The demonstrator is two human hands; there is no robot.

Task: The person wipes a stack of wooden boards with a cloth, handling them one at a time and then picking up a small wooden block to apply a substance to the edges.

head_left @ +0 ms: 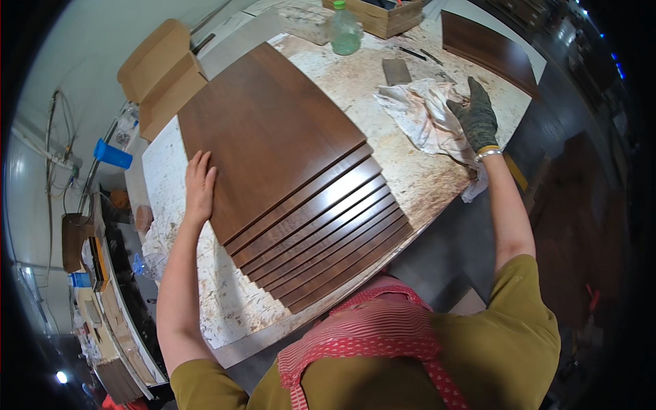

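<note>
A fanned stack of dark brown wooden panels [273, 130] lies on the table, each lower one showing a strip toward me. My bare left hand [199, 188] rests at the left edge of the top panel, its fingers stretched out. On the right, my right hand [476, 117] wears a dark grey glove with a yellow cuff. Its fingers are extended and its thumb stands apart, over the edge of a crumpled white cloth [427, 113]. Whether the glove presses on the cloth, I cannot tell. A grey-brown sanding block [396, 72] lies just beyond the cloth.
The stained white table [383, 147] carries a green-capped bottle [346, 31], a wooden box [393, 17] and dark pen-like sticks [413, 53] at the back. More brown panels [485, 51] lie far right. An open cardboard box [164, 75] and a blue cup [113, 154] are at left.
</note>
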